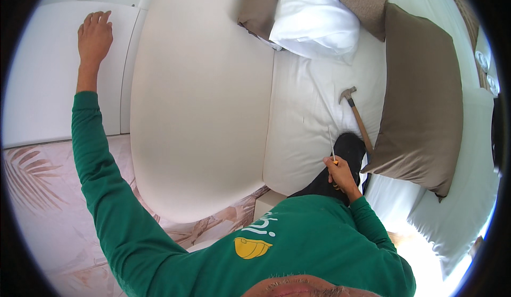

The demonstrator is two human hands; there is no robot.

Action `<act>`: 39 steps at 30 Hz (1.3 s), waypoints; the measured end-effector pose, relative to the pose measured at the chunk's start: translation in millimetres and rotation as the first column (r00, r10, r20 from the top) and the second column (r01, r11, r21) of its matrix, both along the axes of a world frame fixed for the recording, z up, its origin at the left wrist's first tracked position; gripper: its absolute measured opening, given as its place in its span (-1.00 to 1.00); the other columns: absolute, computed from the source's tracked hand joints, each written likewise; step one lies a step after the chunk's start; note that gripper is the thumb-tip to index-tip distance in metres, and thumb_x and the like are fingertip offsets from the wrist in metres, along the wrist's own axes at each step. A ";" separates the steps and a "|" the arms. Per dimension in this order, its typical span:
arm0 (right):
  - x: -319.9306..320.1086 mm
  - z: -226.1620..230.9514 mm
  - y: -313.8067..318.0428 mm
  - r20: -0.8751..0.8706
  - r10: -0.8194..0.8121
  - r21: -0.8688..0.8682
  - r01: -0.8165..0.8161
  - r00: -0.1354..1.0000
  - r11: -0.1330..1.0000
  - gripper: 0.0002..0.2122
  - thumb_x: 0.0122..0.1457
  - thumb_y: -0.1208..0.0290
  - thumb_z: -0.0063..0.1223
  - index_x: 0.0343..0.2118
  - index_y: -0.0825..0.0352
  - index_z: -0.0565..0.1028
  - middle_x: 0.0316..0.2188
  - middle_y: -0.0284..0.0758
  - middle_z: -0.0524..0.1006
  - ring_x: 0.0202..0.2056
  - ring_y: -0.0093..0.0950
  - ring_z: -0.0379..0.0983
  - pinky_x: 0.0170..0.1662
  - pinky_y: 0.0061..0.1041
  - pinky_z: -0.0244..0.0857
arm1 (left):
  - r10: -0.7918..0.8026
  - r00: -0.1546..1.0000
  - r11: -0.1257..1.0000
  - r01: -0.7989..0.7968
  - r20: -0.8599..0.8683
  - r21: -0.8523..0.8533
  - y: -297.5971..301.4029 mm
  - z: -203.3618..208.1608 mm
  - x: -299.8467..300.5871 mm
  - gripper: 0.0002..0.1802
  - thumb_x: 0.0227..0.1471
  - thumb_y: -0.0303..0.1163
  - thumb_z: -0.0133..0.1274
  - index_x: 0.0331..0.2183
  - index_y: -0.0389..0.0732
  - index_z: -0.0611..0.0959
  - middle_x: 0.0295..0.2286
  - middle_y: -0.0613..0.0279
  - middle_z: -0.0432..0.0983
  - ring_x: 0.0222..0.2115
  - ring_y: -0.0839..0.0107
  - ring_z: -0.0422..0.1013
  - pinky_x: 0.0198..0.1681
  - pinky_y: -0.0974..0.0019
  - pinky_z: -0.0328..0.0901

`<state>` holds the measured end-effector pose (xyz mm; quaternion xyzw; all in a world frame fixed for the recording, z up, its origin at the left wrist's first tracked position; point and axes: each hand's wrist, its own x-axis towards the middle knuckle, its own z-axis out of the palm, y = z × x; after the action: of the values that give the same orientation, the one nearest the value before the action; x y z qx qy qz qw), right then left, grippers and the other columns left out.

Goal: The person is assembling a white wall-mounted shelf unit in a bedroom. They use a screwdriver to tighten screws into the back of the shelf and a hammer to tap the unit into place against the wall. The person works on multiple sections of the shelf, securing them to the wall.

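My left hand [96,37] is stretched far out to the upper left, resting on a white panel [48,79] near its far edge. Its fingers are slightly bent and hold nothing. Low on the right, my right hand [341,174] is closed round a screwdriver [332,143] with a thin metal shaft pointing away from me; a bit of yellow handle shows at the fingers. Just beyond it, a claw hammer [357,115] with a wooden handle lies on the white bedding [298,121], its handle end beside my dark-trousered leg [348,143].
A large cream padded headboard [202,84] stands between my left arm and the bed. A brown pillow [423,100] lies to the right, a white pillow [319,20] and a fuzzy brown cushion [362,1] at the far side. Leaf-patterned wall covering [37,185] shows at lower left.
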<state>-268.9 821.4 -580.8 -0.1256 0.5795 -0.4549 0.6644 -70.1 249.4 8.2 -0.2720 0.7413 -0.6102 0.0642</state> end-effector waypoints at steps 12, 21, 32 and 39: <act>-3.3 -4.1 -7.4 0.035 -0.049 0.048 0.047 0.998 0.998 -0.61 0.41 0.06 0.22 -0.15 0.40 0.57 -0.58 -0.48 0.39 -0.68 -0.64 0.33 -0.58 -0.58 0.23 | 0.293 0.865 0.946 -0.323 0.407 0.006 -91.4 24.4 -56.6 -0.53 0.46 -0.03 -0.13 0.04 -0.11 0.73 0.10 0.15 0.60 0.20 0.08 0.45 0.37 -0.21 0.21; -12.0 -8.2 -10.3 0.064 -0.096 0.076 0.091 0.993 0.993 -0.68 0.42 0.11 0.21 -0.27 0.31 0.52 -0.58 -0.48 0.40 -0.69 -0.63 0.31 -0.62 -0.59 0.22 | 0.351 0.853 0.923 -0.386 0.386 0.014 -111.6 6.4 -63.5 -0.59 0.44 -0.10 -0.10 -0.02 -0.09 0.74 -0.01 0.12 0.60 0.09 0.08 0.53 0.29 -0.26 0.29; -21.6 -8.7 -9.5 0.125 -0.109 0.080 0.099 0.986 0.992 -0.65 0.40 0.09 0.22 -0.24 0.34 0.53 -0.57 -0.46 0.42 -0.68 -0.63 0.33 -0.60 -0.58 0.22 | -0.003 0.979 1.000 0.001 0.202 0.007 -49.9 -6.1 -26.5 -0.74 0.35 -0.30 -0.04 -0.20 -0.23 0.67 -0.16 0.16 0.61 -0.07 0.12 0.56 0.22 -0.06 0.37; -23.5 -7.9 -0.3 0.118 -0.079 0.063 0.072 0.990 0.995 -0.64 0.47 0.10 0.10 -0.14 0.41 0.56 -0.57 -0.48 0.39 -0.64 -0.62 0.32 -0.57 -0.58 0.25 | 0.336 0.895 0.926 -0.371 0.293 0.068 -55.0 24.6 -50.8 -0.73 0.34 -0.33 -0.06 -0.15 -0.23 0.69 -0.13 0.13 0.62 -0.01 0.10 0.55 0.20 -0.10 0.38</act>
<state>-292.4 821.1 -588.7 -0.0565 0.5557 -0.4693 0.6840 -120.8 194.4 32.8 -0.3102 0.6991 -0.5736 0.2933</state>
